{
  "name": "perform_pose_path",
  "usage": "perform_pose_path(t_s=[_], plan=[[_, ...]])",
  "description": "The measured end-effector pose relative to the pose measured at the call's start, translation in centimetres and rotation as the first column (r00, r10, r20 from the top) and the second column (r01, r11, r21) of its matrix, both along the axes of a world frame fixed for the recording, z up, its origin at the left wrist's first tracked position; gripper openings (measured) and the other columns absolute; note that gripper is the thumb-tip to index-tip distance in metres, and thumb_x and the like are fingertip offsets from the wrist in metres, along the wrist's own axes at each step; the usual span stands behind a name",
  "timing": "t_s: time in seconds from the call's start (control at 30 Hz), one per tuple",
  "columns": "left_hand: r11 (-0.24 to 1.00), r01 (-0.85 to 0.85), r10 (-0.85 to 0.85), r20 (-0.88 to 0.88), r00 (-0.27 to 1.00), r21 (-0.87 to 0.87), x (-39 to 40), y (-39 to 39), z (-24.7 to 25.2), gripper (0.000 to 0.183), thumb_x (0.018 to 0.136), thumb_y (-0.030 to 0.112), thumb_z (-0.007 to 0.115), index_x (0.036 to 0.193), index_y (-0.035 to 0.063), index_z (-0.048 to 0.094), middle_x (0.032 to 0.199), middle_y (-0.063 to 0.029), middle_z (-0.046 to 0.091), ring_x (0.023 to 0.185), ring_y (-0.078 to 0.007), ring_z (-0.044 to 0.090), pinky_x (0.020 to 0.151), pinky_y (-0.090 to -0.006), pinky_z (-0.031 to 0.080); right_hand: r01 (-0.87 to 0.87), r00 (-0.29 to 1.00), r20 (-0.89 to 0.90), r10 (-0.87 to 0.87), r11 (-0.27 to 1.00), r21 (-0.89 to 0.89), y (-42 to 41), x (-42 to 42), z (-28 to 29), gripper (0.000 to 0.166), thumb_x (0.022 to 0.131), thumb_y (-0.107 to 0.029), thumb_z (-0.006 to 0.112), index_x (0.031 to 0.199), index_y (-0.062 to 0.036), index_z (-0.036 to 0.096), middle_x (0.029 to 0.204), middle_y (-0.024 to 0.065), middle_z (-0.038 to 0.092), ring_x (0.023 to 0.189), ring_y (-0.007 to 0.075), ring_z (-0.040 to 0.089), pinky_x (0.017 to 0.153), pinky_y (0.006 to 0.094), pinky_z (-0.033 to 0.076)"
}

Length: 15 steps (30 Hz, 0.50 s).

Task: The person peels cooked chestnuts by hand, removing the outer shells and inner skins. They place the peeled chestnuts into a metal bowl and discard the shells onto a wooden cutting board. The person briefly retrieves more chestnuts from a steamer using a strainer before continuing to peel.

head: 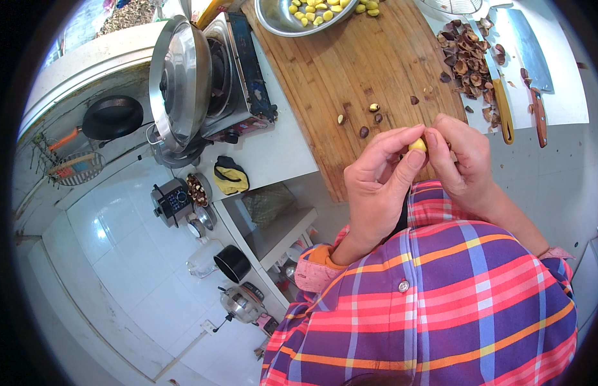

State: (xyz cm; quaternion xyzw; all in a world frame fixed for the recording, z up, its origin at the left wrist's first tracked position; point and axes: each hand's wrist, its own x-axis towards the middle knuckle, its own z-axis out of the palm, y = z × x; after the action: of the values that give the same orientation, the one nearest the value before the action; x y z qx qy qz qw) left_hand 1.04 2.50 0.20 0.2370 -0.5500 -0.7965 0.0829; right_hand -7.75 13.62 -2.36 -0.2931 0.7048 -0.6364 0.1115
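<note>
My left hand [378, 181] pinches a yellow peeled chestnut kernel [417, 144] between thumb and forefinger, above the near edge of a wooden cutting board [337, 72]. Against the kernel's other side press the bent thumb and forefinger of my right hand [465, 157]. A bit of brown shows among the right fingers, too small to name. Just beyond my hands, several chestnuts lie on the board: a dark brown one [364, 131] and partly peeled ones [374, 107]. At the far edge stands a steel bowl [299, 34] holding yellow kernels, with a few more beside it.
Right of the board are a heap of brown shells [467, 58], a yellow-handled knife [502, 111] and a cleaver [530, 53]. To the left, a gas stove [241, 91] has a large steel lid [183, 82] leaning by it. A yellow-black cloth [231, 176] lies on the counter.
</note>
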Motion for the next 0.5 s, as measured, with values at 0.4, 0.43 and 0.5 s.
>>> perform_pose_path(t_s=[0.4,0.43,0.5], plan=[[0.978,-0.01,0.02,-0.045,0.999,0.207,-0.2,-0.1,-0.2,0.02,0.093,0.002,0.056,0.112,-0.0022,0.057,0.117,-0.0104,0.06,0.105,-0.0146,0.059,0.091,-0.0273,0.05,0.037,0.982,-0.187,-0.034,0.999,0.017,-0.1,-0.5,-0.5,0.017,0.084,-0.001,0.062,0.071,-0.0005,0.051,0.061,0.0109,0.043,0.051,0.0251,0.046,0.045,0.0347,0.035],[0.977,-0.005,0.021,-0.072,0.997,0.215,-0.1,-0.2,-0.5,0.018,0.093,0.002,0.056,0.111,-0.0019,0.058,0.117,-0.0103,0.06,0.104,-0.0148,0.059,0.091,-0.0275,0.05,0.038,0.962,-0.271,-0.032,0.999,0.017,-0.2,-0.6,-0.7,0.017,0.083,0.0,0.063,0.07,-0.0009,0.051,0.06,0.011,0.043,0.051,0.0258,0.046,0.045,0.0351,0.035],[0.978,-0.019,0.031,-0.053,0.998,0.206,-0.1,-0.3,-0.8,0.017,0.093,0.001,0.056,0.109,-0.0017,0.057,0.116,-0.0099,0.06,0.104,-0.0148,0.06,0.09,-0.0275,0.051,0.047,0.954,-0.297,-0.04,0.999,0.017,-0.3,-0.6,-0.9,0.018,0.081,0.0,0.064,0.069,-0.0014,0.05,0.06,0.0111,0.042,0.051,0.027,0.045,0.045,0.0358,0.035]])
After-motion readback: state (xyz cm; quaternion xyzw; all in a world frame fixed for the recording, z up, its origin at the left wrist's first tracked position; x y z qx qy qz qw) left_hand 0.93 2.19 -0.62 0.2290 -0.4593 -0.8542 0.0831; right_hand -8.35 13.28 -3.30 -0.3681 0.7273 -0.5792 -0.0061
